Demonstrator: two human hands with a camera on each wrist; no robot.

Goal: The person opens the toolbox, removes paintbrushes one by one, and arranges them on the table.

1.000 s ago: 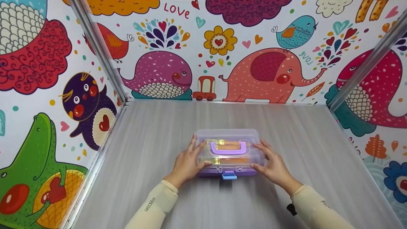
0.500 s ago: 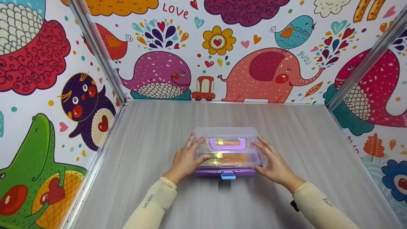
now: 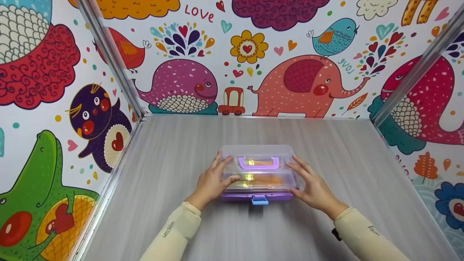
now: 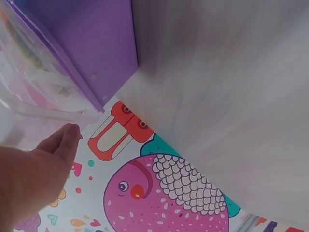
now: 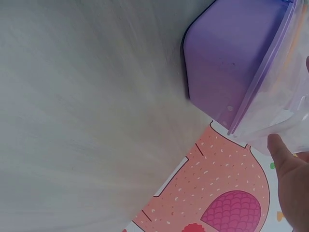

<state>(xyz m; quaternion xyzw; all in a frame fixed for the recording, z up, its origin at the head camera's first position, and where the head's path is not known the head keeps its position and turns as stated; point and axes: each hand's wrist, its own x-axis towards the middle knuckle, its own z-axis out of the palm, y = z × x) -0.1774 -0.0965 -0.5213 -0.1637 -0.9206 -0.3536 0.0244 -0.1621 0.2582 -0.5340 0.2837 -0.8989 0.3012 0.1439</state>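
Observation:
A small storage box stands on the table, with a purple base [image 3: 235, 197], a clear lid [image 3: 257, 150] and a purple handle [image 3: 259, 167] on top. Its blue latch [image 3: 260, 200] sticks out at the front, off the lid. A thin gap shows between the lid's front edge and the base. My left hand [image 3: 214, 181] grips the lid's left side, thumb at the front and fingers toward the back. On the opposite side my right hand [image 3: 311, 186] holds the lid likewise, its thumb at the front corner. Orange and yellow contents show blurred through the plastic.
The grey wood-grain table [image 3: 174, 152] surrounds the box. Behind it rises a back wall [image 3: 235, 72] printed with cartoon animals. Printed side walls meet it along metal corner posts [image 3: 112, 58].
The lid's front edge has risen off the base and the lid has tilted back slightly, both hands going with it. Over the last half second almost nothing has moved.

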